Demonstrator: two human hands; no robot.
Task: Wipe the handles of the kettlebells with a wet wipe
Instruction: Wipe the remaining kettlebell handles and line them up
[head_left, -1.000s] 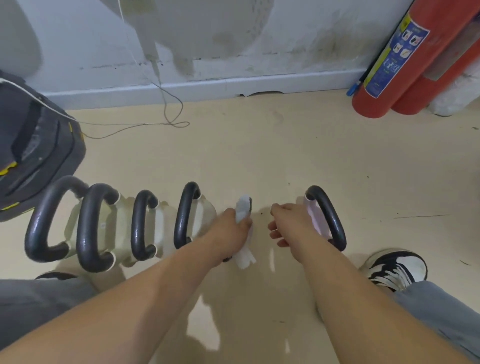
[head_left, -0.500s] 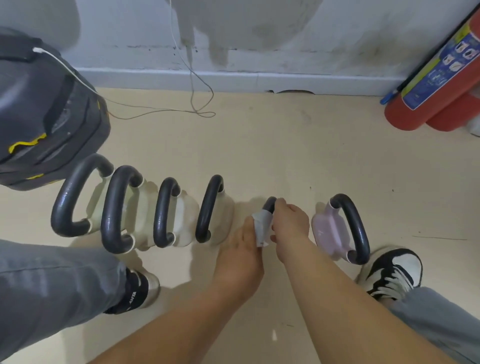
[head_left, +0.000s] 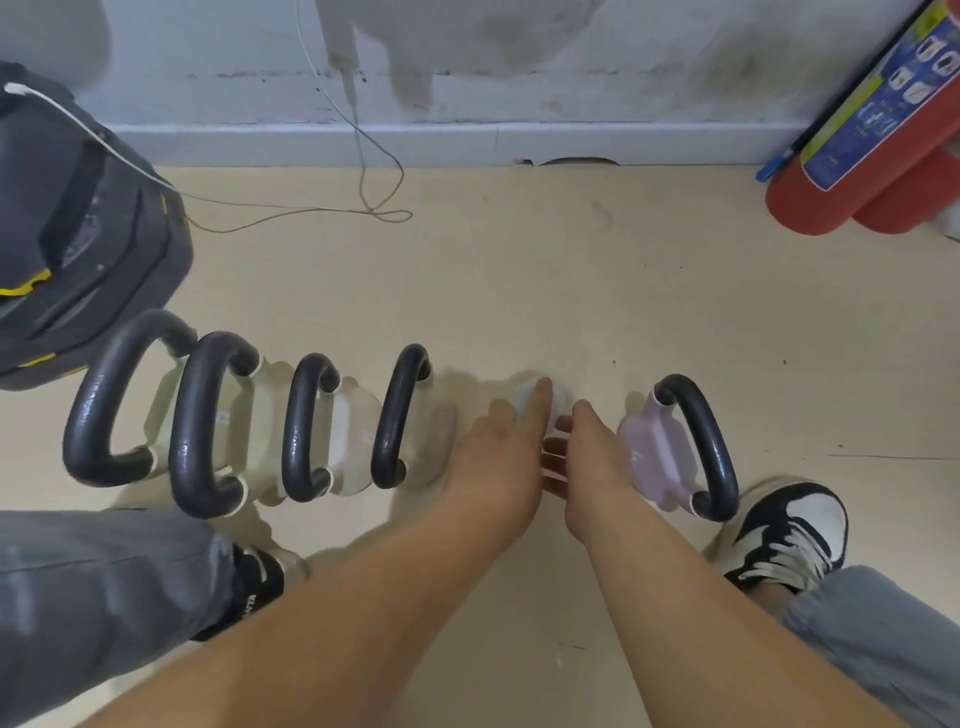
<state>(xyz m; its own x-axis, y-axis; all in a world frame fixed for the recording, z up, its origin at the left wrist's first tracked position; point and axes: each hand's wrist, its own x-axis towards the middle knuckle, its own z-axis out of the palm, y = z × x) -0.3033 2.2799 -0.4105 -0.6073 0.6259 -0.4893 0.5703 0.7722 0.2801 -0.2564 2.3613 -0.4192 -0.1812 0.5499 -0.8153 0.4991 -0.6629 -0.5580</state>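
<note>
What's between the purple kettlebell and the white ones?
In the head view, the left hand and right hand meet there over a pale thing, blurred and mostly hidden.

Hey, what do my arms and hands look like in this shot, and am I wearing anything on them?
The left forearm and right forearm are bare right to the picture's edge: no sleeves, watch or bands. The left grip and right grip are bare hands without gloves. No rings show, though the fingers are blurred.
</note>
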